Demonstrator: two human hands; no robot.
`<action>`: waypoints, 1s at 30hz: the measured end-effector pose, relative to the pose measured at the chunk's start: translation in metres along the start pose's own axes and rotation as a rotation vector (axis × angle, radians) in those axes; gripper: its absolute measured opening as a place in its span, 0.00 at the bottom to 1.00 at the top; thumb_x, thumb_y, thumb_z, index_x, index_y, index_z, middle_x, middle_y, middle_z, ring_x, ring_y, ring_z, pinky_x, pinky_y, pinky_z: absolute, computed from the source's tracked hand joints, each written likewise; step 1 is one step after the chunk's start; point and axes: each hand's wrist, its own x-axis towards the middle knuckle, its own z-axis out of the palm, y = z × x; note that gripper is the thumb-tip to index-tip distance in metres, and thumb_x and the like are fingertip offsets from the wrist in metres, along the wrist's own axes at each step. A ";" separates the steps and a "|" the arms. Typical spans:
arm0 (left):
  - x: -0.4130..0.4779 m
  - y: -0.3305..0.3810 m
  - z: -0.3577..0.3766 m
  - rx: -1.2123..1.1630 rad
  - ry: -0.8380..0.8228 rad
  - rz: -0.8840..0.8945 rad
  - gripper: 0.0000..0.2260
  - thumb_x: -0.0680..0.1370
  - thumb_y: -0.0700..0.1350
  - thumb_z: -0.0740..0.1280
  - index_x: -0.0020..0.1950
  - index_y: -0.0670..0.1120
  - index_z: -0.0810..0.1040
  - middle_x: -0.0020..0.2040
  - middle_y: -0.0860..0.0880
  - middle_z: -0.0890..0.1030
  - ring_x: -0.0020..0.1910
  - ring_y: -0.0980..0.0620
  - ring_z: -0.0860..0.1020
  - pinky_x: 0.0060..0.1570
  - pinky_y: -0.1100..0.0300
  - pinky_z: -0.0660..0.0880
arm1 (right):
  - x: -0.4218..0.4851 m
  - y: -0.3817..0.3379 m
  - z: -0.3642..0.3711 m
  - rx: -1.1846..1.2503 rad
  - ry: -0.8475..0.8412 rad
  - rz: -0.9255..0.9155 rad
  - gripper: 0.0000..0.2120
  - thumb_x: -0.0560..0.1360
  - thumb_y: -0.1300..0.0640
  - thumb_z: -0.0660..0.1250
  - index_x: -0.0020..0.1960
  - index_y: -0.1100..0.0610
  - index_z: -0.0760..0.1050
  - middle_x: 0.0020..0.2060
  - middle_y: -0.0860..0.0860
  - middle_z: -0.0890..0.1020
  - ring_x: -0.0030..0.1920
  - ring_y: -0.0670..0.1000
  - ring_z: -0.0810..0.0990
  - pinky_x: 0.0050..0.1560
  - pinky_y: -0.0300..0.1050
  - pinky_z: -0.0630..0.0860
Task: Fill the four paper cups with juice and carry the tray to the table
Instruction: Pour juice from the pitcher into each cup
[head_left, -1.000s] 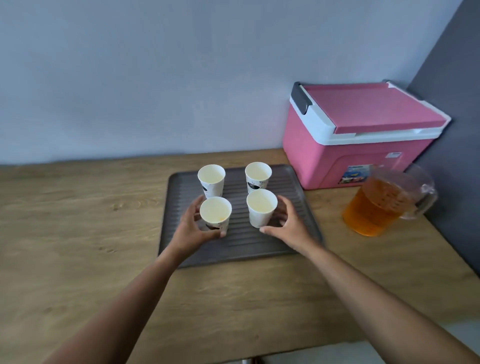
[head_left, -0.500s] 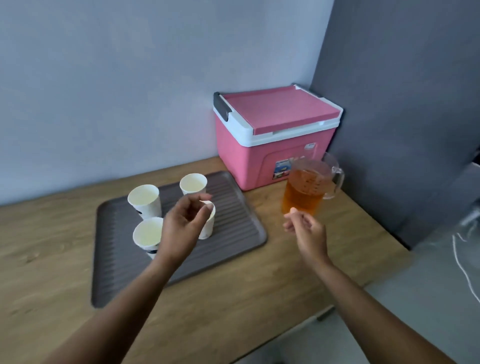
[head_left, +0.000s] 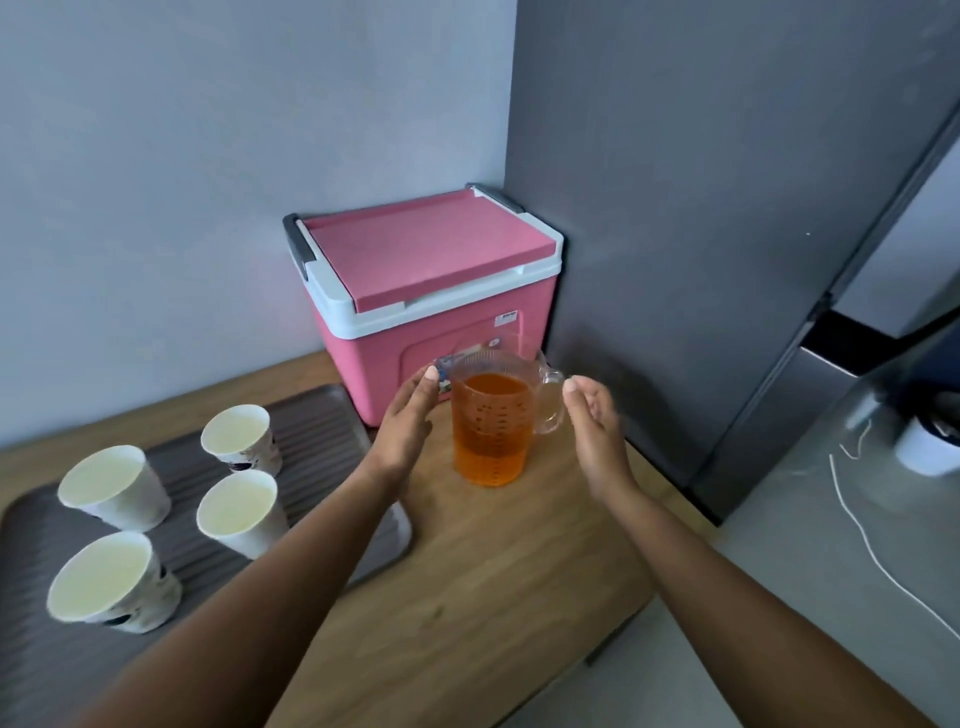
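1. The juice jug (head_left: 491, 428) is flanked by both hands on the wooden table (head_left: 467, 597), just in front of the pink cooler (head_left: 436, 306); nothing is gripped yet. The left hand (head_left: 408, 421) is held flat with fingers (head_left: 427, 382) pressed together, the right hand (head_left: 595, 423) loosely curled and parted beside the handle.
2. If the jug is lifted by its smooth wall rather than the handle, it could slip (it is well over half full).
3. The four paper cups (head_left: 236, 514) are seen empty on the grey tray (head_left: 322, 431), to the left. Light cups may be tipped by the jug's lip or a fast stream.
4. The nearest cups could be knocked by the left forearm during the swing across.
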 end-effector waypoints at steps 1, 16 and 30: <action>0.006 0.000 0.003 0.009 -0.010 -0.008 0.27 0.78 0.67 0.56 0.74 0.56 0.66 0.68 0.57 0.73 0.68 0.54 0.70 0.71 0.47 0.61 | 0.006 0.000 0.001 -0.009 -0.039 -0.003 0.16 0.81 0.47 0.62 0.64 0.54 0.73 0.54 0.46 0.80 0.53 0.41 0.78 0.46 0.28 0.74; 0.022 0.000 0.028 -0.053 0.037 -0.024 0.21 0.79 0.65 0.53 0.72 0.63 0.66 0.71 0.53 0.72 0.71 0.50 0.68 0.71 0.47 0.64 | 0.037 0.007 0.007 -0.022 -0.241 -0.092 0.07 0.83 0.49 0.59 0.50 0.48 0.75 0.44 0.47 0.81 0.46 0.53 0.83 0.41 0.50 0.83; -0.033 0.011 -0.004 -0.257 0.156 -0.118 0.22 0.82 0.60 0.52 0.75 0.56 0.65 0.71 0.50 0.73 0.70 0.47 0.71 0.71 0.45 0.66 | 0.012 -0.047 0.022 0.058 -0.519 -0.160 0.14 0.81 0.59 0.63 0.65 0.53 0.78 0.37 0.41 0.81 0.29 0.39 0.75 0.28 0.28 0.69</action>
